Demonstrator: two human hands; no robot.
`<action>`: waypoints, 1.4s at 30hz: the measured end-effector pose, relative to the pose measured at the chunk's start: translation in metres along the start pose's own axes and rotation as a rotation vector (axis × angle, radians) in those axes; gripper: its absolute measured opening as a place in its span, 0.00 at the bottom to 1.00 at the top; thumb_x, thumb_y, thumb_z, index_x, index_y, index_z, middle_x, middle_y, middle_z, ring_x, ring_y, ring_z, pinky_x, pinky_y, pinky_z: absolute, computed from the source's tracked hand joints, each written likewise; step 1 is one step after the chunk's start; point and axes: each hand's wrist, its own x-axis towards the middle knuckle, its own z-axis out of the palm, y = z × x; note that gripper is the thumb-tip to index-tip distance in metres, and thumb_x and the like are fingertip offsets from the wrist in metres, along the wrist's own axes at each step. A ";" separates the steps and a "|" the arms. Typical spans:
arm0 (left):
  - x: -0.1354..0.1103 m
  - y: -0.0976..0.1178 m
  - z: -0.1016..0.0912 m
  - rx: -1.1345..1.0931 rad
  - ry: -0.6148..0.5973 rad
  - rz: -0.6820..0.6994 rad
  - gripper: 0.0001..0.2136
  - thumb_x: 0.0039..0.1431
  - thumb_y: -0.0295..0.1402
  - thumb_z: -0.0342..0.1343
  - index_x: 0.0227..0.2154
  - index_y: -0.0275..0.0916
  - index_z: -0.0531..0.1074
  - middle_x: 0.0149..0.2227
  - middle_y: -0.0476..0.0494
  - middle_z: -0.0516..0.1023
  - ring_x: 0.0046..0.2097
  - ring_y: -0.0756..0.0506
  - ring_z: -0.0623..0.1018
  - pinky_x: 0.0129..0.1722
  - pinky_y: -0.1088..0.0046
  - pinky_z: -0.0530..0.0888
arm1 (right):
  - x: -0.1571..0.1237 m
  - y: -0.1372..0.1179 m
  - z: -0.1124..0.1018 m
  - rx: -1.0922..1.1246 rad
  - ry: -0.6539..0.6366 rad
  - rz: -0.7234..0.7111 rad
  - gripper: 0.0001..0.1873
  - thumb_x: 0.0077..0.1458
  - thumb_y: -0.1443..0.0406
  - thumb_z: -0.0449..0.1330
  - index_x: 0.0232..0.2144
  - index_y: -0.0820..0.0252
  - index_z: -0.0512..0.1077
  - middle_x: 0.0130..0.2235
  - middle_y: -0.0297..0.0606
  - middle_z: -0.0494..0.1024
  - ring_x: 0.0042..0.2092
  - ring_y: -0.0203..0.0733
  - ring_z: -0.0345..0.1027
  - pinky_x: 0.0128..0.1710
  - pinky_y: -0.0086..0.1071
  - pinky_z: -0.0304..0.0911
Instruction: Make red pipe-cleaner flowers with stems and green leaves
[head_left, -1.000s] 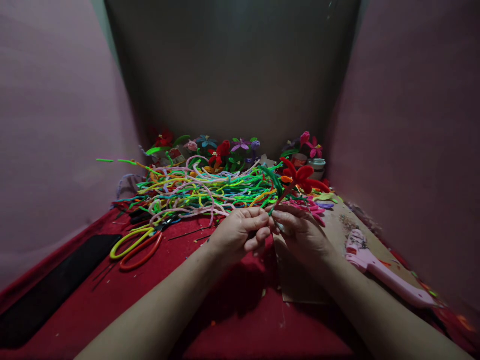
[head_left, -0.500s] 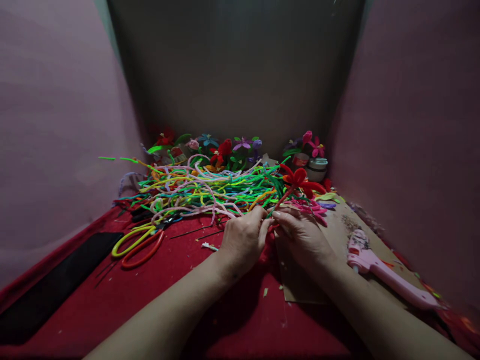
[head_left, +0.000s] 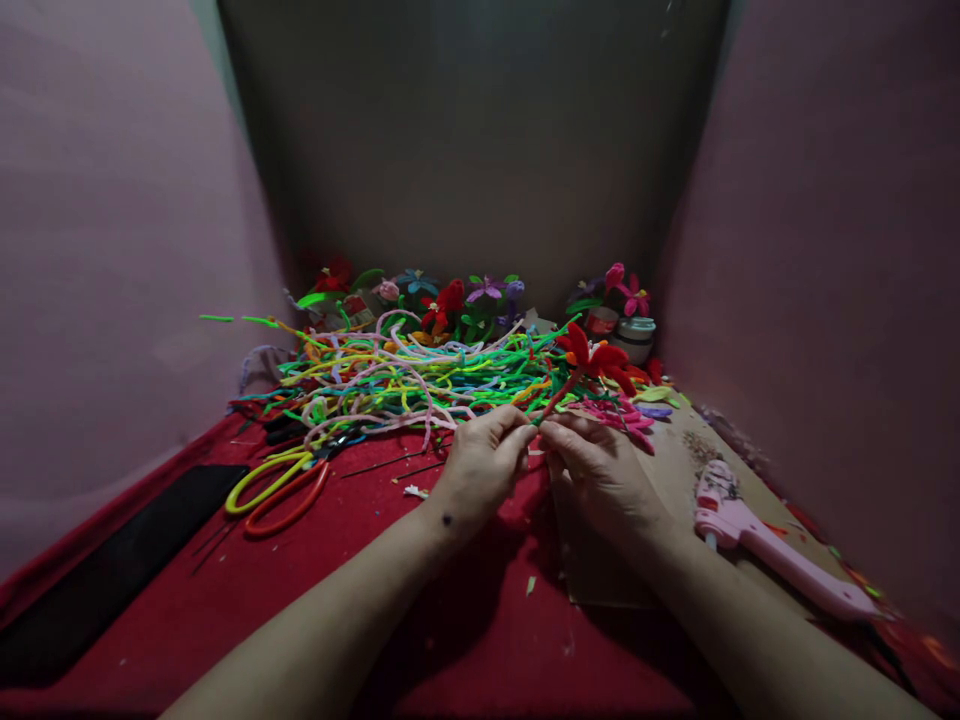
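Observation:
A red pipe-cleaner flower [head_left: 598, 360] leans up and to the right above my hands, its fuzzy stem running down between them. My left hand [head_left: 486, 458] pinches the green lower part of the stem between thumb and fingers. From the other side, my right hand [head_left: 600, 470] grips the same stem close by, thumb and fingertips pressed together. The stem's lowest end is hidden by the fingers. Right behind both hands lies a big heap of pipe cleaners [head_left: 420, 375] in pink, green, yellow and other colours.
Yellow-and-red-handled scissors [head_left: 289, 490] lie at the left, near a long black object [head_left: 127, 560]. A pink glue gun [head_left: 780, 560] rests on cardboard [head_left: 686, 440] at the right. Several finished flowers [head_left: 442, 300] and a small jar [head_left: 634, 338] stand at the back. Thin wires [head_left: 382, 463] lie on the red cloth [head_left: 480, 640].
The red flower has turned in my fingers, and its petals now face another way. My left wrist has rolled a little. Both hands keep their place on the stem.

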 end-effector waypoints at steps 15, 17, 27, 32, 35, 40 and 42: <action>0.005 0.000 -0.006 -0.721 -0.358 -0.298 0.08 0.54 0.35 0.52 0.26 0.36 0.64 0.14 0.59 0.60 0.11 0.60 0.51 0.13 0.81 0.61 | 0.007 0.007 -0.010 0.085 -0.156 0.068 0.02 0.44 0.67 0.61 0.22 0.58 0.74 0.22 0.31 0.70 0.24 0.34 0.61 0.28 0.30 0.59; 0.003 0.002 -0.004 -0.537 -0.291 -0.234 0.09 0.55 0.35 0.50 0.24 0.36 0.63 0.16 0.57 0.62 0.11 0.58 0.55 0.13 0.80 0.60 | 0.007 0.006 -0.010 0.033 -0.113 0.046 0.03 0.44 0.67 0.61 0.23 0.58 0.75 0.24 0.33 0.72 0.27 0.36 0.63 0.30 0.31 0.60; -0.007 -0.007 0.002 0.412 0.066 0.304 0.07 0.58 0.30 0.46 0.28 0.39 0.69 0.21 0.50 0.67 0.23 0.52 0.65 0.25 0.77 0.59 | -0.002 -0.011 -0.001 -0.295 -0.012 -0.073 0.07 0.45 0.67 0.60 0.19 0.55 0.75 0.23 0.32 0.73 0.28 0.38 0.63 0.32 0.32 0.59; -0.004 0.002 0.001 0.025 0.019 0.102 0.10 0.57 0.33 0.48 0.21 0.38 0.65 0.18 0.54 0.64 0.19 0.55 0.62 0.21 0.79 0.60 | 0.000 -0.004 -0.004 -0.264 -0.081 -0.087 0.05 0.47 0.65 0.60 0.23 0.57 0.75 0.25 0.32 0.73 0.30 0.37 0.64 0.35 0.31 0.59; -0.002 0.008 -0.001 -0.210 -0.065 -0.068 0.09 0.55 0.33 0.49 0.22 0.37 0.64 0.16 0.56 0.63 0.14 0.56 0.59 0.14 0.81 0.57 | 0.002 0.002 -0.007 -0.177 -0.139 -0.093 0.04 0.46 0.64 0.61 0.23 0.58 0.74 0.27 0.32 0.73 0.33 0.38 0.64 0.38 0.32 0.60; 0.001 0.007 -0.006 -0.546 -0.221 -0.179 0.07 0.54 0.32 0.52 0.23 0.36 0.64 0.15 0.56 0.63 0.12 0.57 0.59 0.11 0.82 0.60 | 0.003 0.004 -0.009 -0.111 -0.042 -0.081 0.02 0.45 0.65 0.60 0.24 0.57 0.73 0.26 0.32 0.72 0.32 0.38 0.64 0.37 0.33 0.60; 0.003 0.005 -0.008 -0.675 -0.309 -0.214 0.07 0.54 0.31 0.53 0.24 0.35 0.64 0.14 0.57 0.61 0.12 0.58 0.56 0.12 0.82 0.62 | 0.001 -0.003 -0.006 -0.125 -0.009 -0.078 0.01 0.42 0.65 0.61 0.22 0.55 0.73 0.26 0.31 0.72 0.32 0.39 0.64 0.36 0.34 0.60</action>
